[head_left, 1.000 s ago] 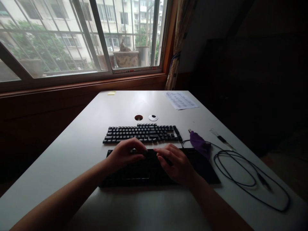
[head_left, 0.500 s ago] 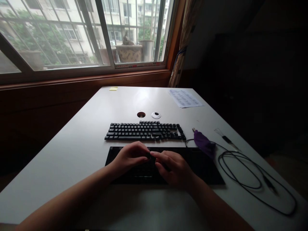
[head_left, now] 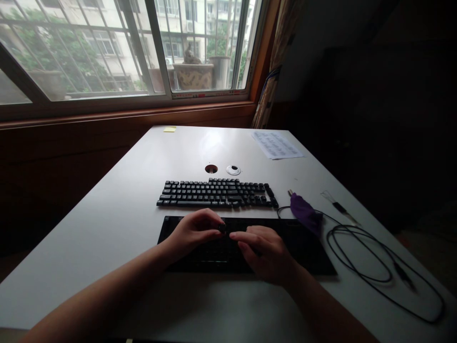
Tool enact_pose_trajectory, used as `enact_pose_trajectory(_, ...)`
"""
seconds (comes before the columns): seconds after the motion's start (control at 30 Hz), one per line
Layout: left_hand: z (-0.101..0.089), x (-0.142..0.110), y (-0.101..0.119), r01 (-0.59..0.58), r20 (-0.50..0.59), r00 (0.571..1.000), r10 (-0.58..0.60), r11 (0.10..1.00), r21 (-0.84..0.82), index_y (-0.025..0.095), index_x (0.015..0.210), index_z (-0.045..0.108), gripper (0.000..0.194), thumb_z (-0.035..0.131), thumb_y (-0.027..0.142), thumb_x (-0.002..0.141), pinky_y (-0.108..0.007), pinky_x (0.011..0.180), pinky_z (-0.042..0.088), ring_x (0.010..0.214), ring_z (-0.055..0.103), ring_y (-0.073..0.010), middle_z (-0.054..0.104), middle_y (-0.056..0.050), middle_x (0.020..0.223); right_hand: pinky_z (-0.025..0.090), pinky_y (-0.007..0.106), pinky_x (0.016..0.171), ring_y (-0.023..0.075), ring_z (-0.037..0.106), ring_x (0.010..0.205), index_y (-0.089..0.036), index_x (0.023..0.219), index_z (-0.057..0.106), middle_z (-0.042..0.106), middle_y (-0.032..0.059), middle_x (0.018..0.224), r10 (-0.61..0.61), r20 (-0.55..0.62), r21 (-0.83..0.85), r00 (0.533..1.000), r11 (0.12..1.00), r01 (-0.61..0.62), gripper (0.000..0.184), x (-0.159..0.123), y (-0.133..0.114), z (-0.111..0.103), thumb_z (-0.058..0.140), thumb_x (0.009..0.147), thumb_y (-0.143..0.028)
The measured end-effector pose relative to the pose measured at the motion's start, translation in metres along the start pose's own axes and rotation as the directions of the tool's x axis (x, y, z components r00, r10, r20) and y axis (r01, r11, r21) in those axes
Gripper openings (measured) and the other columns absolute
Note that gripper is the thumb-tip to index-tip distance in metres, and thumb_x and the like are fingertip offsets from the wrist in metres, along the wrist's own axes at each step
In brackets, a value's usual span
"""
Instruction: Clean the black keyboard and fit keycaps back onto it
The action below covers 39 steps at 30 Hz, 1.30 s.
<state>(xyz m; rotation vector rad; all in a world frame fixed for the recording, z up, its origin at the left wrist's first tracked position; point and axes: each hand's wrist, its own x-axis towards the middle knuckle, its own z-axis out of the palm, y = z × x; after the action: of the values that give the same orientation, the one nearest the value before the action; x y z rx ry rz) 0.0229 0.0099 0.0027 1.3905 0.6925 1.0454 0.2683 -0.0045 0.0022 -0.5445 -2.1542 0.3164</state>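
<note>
My left hand (head_left: 194,231) hovers over a dark keyboard base (head_left: 307,252) near the table's front, its fingers pinched on a small black keycap (head_left: 223,229). My right hand (head_left: 262,252) rests on the same base just to the right, fingers curled down; what lies under them is hidden. Behind the base, several rows of black keycaps (head_left: 217,193) are laid out in a keyboard's shape on the white table (head_left: 117,224).
A purple cloth-like item (head_left: 304,213) and a looped black cable (head_left: 374,267) lie to the right, with a thin tool (head_left: 339,208) beyond. A printed sheet (head_left: 276,145), a cable hole (head_left: 211,168), its white cap (head_left: 233,170) and a yellow note (head_left: 169,129) sit farther back. A window is behind.
The left hand's fingers have closed and lifted a small keycap off the base. The view has shifted slightly, and the right hand has stayed roughly where it was.
</note>
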Motion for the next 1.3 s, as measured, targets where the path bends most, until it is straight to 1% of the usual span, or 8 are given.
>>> enact_pose_trajectory(0.23, 0.0006, 0.0001, 0.0012, 0.025, 0.021, 0.999, -0.024, 0.999, -0.042, 0.015, 0.097, 0.072, 0.02, 0.083, 0.023, 0.082, -0.025, 0.082, 0.054, 0.09, 0.067, -0.0146, 0.069, -0.004, 0.095, 0.041, 0.027, 0.059, 0.0127, 0.052, 0.06, -0.022, 0.141, 0.054, 0.057, -0.0033, 0.072, 0.029, 0.109, -0.036, 0.994, 0.999, -0.025, 0.045, -0.0002, 0.0067, 0.0055, 0.052, 0.097, -0.013)
enact_pose_trajectory(0.4, 0.0006, -0.0007, 0.0012, 0.037, 0.032, 0.999, -0.036, 0.998, -0.041, 0.015, 0.099, 0.072, 0.021, 0.083, 0.024, 0.083, -0.026, 0.082, 0.053, 0.091, 0.066, -0.015, 0.069, -0.004, 0.096, 0.042, 0.026, 0.06, 0.0124, 0.053, 0.061, -0.024, 0.145, 0.051, 0.058, -0.0032, 0.073, 0.073, 0.123, -0.047, 0.99, 0.997, -0.067, 0.048, 0.0003, 0.0083, 0.0062, 0.053, 0.098, -0.014)
enact_pose_trajectory(0.53, 0.0013, -0.0011, -0.0005, 0.037, 0.027, 0.999, -0.037, 0.999, -0.024, 0.015, 0.098, 0.072, 0.021, 0.083, 0.025, 0.083, -0.027, 0.082, 0.053, 0.091, 0.065, -0.0154, 0.068, -0.005, 0.096, 0.039, 0.026, 0.059, 0.0121, 0.05, 0.06, -0.027, 0.143, 0.054, 0.055, -0.0041, 0.071, 0.039, 0.149, -0.056, 0.988, 0.998, -0.031, 0.047, -0.0007, 0.0092, 0.0057, 0.053, 0.098, -0.014)
enact_pose_trajectory(0.63, 0.0013, -0.0013, -0.0012, 0.028, 0.027, 0.999, -0.028, 0.999, -0.015, 0.014, 0.098, 0.071, 0.021, 0.083, 0.025, 0.083, -0.027, 0.082, 0.052, 0.091, 0.065, -0.0155, 0.067, -0.005, 0.097, 0.038, 0.026, 0.058, 0.0119, 0.048, 0.059, -0.026, 0.142, 0.055, 0.054, -0.0042, 0.07, 0.049, 0.134, -0.076, 0.99, 0.996, -0.039, 0.046, -0.0007, 0.0096, 0.0043, 0.052, 0.098, -0.013)
enact_pose_trajectory(0.77, 0.0012, -0.0007, -0.0002, -0.007, 0.021, 1.0, 0.007, 1.0, -0.01, 0.015, 0.099, 0.072, 0.02, 0.082, 0.024, 0.084, -0.028, 0.082, 0.051, 0.09, 0.063, -0.0151, 0.064, -0.005, 0.097, 0.041, 0.026, 0.059, 0.0121, 0.05, 0.059, -0.024, 0.138, 0.058, 0.055, -0.004, 0.069, 0.083, 0.048, -0.101, 0.995, 0.992, -0.077, 0.043, -0.0006, 0.0098, 0.0011, 0.053, 0.097, -0.011)
enact_pose_trajectory(0.93, 0.0016, 0.0007, 0.002, -0.075, 0.002, 0.997, 0.075, 0.993, 0.086, 0.017, 0.102, 0.074, 0.02, 0.08, 0.027, 0.086, -0.027, 0.078, 0.05, 0.086, 0.06, -0.0147, 0.061, -0.006, 0.098, 0.042, 0.027, 0.061, 0.0127, 0.05, 0.059, -0.023, 0.132, 0.062, 0.055, -0.004, 0.068, 0.091, -0.03, -0.111, 0.995, 0.989, -0.093, 0.041, -0.0025, 0.0097, -0.0008, 0.054, 0.095, -0.008)
enact_pose_trajectory(1.13, 0.0026, 0.0011, 0.0028, -0.063, 0.005, 0.998, 0.063, 0.985, 0.161, 0.017, 0.104, 0.075, 0.022, 0.079, 0.03, 0.087, -0.027, 0.077, 0.05, 0.086, 0.06, -0.0154, 0.061, -0.006, 0.097, 0.039, 0.026, 0.058, 0.0118, 0.047, 0.058, -0.023, 0.132, 0.063, 0.05, -0.0049, 0.066, 0.061, -0.009, -0.103, 0.998, 0.993, -0.062, 0.04, -0.0014, 0.0092, 0.0018, 0.054, 0.095, -0.009)
enact_pose_trajectory(1.3, 0.0036, 0.001, 0.0012, -0.051, 0.033, 0.998, 0.046, 0.983, 0.177, 0.016, 0.106, 0.073, 0.021, 0.075, 0.029, 0.09, -0.029, 0.079, 0.051, 0.09, 0.062, -0.017, 0.063, -0.008, 0.1, 0.038, 0.025, 0.057, 0.0114, 0.047, 0.058, -0.023, 0.137, 0.058, 0.053, -0.0044, 0.069, 0.044, 0.093, -0.099, 0.995, 0.994, -0.035, 0.04, 0.0011, 0.0102, 0.0074, 0.051, 0.098, -0.014)
